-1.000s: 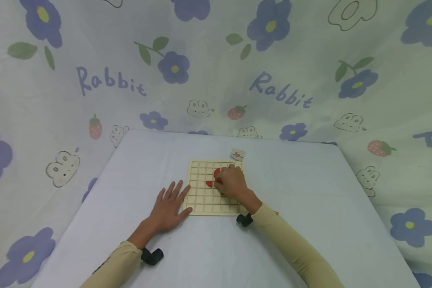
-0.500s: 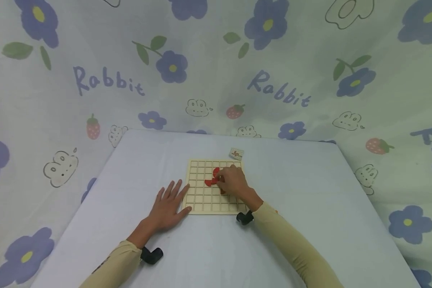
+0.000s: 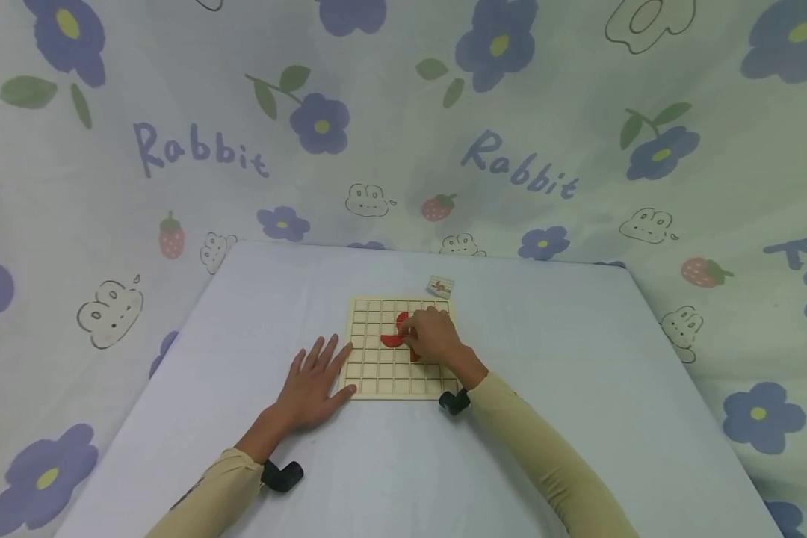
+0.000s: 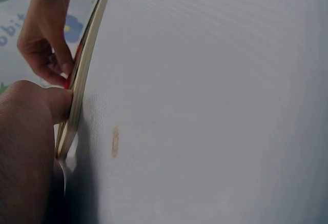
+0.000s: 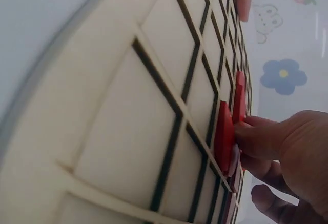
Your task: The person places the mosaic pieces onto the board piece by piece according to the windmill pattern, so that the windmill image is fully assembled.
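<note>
A light wooden grid board (image 3: 370,371) lies on the white table, with several flat red pieces near its middle. My left hand (image 3: 312,392) lies flat, fingers spread, its thumb and index fingertip at the board's left edge. My right hand (image 3: 433,334) is over the board, its thumb and fingers pinching a red piece at the right end of a half-round red shape (image 3: 391,341). Another red piece (image 3: 402,319) sits just above, and a darker red one (image 3: 414,356) shows below the fingers. In the right wrist view the thumb meets a red piece (image 5: 224,139) standing proud of the grid.
A small card-like tile with a red pattern (image 3: 440,286) lies behind the board's back right corner. Black wrist cameras stick out under both sleeves, the left one (image 3: 282,476) and the right one (image 3: 454,402). A printed flower cloth (image 3: 376,134) hangs behind the table.
The pinched red piece has shifted slightly left and down against the left red piece, and the two now read as one half-round. The left hand stays in place.
</note>
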Demonstrator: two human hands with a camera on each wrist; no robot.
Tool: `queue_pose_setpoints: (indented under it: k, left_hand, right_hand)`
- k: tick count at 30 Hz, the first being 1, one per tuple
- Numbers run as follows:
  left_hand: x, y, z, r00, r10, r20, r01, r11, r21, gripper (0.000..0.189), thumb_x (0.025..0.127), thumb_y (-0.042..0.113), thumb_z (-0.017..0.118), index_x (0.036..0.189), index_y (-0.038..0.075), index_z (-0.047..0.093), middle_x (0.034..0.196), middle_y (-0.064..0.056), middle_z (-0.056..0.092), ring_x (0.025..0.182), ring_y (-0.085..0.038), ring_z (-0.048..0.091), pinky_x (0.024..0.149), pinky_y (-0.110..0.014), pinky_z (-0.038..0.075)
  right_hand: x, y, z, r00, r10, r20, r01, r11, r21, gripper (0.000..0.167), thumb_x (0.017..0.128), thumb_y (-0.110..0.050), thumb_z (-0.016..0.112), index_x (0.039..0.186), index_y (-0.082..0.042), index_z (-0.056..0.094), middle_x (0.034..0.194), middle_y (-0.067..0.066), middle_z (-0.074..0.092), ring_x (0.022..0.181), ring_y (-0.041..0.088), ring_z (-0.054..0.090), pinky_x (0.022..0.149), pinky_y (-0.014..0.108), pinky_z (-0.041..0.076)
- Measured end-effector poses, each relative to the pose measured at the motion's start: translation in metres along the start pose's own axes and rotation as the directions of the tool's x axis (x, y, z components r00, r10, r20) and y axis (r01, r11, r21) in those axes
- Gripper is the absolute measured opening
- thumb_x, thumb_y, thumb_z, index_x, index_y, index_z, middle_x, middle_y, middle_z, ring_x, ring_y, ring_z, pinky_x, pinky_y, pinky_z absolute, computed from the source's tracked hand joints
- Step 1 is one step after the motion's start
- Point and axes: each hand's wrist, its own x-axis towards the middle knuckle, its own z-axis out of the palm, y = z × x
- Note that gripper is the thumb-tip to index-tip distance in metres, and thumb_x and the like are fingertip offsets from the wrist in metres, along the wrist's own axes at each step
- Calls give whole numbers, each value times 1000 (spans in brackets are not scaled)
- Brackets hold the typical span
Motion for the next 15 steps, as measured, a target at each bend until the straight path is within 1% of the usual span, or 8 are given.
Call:
queue_pose_setpoints:
  k: [3, 6, 9, 12, 15]
  left_hand:
    - [0, -1, 1, 1000, -3, -2, 3, 1000, 2, 76, 96, 54, 51, 156, 13, 29, 161, -16, 19, 147, -39, 11, 112, -62, 11]
    - [1, -2, 3, 1000, -6, -4, 6, 1000, 9, 76, 96, 54, 50, 156, 13, 29, 161, -16, 18, 147, -38, 10, 112, -61, 10]
    - [1, -1, 3, 1000, -7, 1, 7, 1000, 2, 77, 96, 55, 51, 156, 13, 28, 161, -16, 18, 147, -38, 10, 112, -61, 10]
    - [0, 0, 2, 1000, -7, 10, 8, 1000, -4, 77, 96, 55, 50, 157, 13, 28, 161, -16, 18, 148, -38, 9, 112, -61, 9]
    - [-1, 1, 2, 1000, -6, -5, 6, 1000, -7, 76, 96, 54, 51, 156, 12, 30, 161, -16, 19, 147, -39, 10, 111, -62, 10]
  right_hand:
    - [0, -1, -1, 999, -12, -36, 11, 1000, -17, 7, 88, -23, 75, 93, -26, 80, 80, -8, 66, 70, 13, 54, 61, 31, 42]
    - [-1, -1, -1, 998, -14, -62, 14, 1000, -14, 5, 88, -22, 75, 90, -23, 80, 76, -8, 66, 65, 12, 55, 58, 30, 44]
    - [-1, -2, 0, 999, 5, -47, -5, 1000, 14, 7, 88, -26, 75, 90, -22, 80, 70, -11, 64, 62, 8, 54, 57, 28, 43]
    - [-2, -2, 3, 1000, 14, -28, -12, 999, 40, 13, 87, -33, 76, 91, -21, 80, 64, -14, 61, 61, 7, 52, 56, 28, 43]
    - [-2, -1, 5, 1000, 1, -31, 0, 998, 58, 17, 85, -35, 77, 94, -21, 80, 67, -14, 61, 63, 6, 53, 59, 27, 44]
